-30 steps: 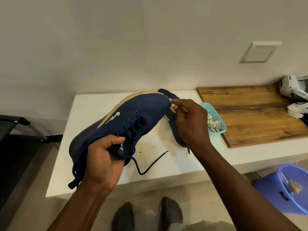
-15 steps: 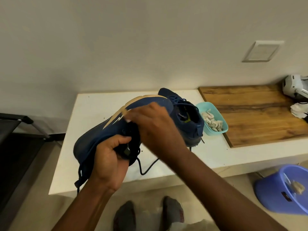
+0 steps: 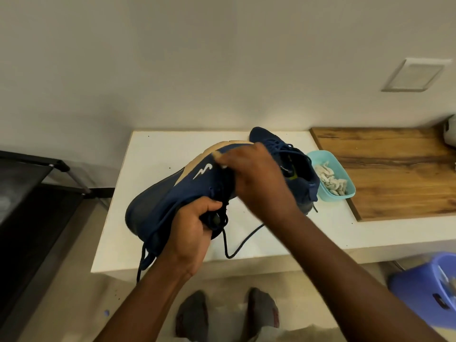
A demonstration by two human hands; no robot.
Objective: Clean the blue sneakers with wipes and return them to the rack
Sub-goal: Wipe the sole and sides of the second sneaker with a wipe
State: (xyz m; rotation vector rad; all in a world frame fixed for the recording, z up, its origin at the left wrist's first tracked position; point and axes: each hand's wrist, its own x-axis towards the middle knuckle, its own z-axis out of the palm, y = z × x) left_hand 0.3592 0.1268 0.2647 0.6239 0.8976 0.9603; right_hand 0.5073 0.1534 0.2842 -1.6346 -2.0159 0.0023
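A blue sneaker (image 3: 170,196) with a tan sole and a white side logo is held on its side above the white table (image 3: 153,149). My left hand (image 3: 192,230) grips it at the collar and laces. My right hand (image 3: 256,176) pinches a small white wipe (image 3: 224,166) against the shoe's side, just right of the logo. The second blue sneaker (image 3: 296,169) stands on the table behind my right hand, partly hidden by it. One dark lace (image 3: 243,245) trails down over the tabletop.
A teal tub (image 3: 345,193) of crumpled wipes sits at the table's right, against a wooden board (image 3: 394,169). A blue-violet bin (image 3: 424,292) stands on the floor at lower right. A black rack (image 3: 37,188) is at the left. My socked feet (image 3: 227,312) are below.
My right hand has swept the wipe from the shoe's heel end leftward across its side to beside the logo. The left hand has kept its grip, and the shoe has tilted slightly.
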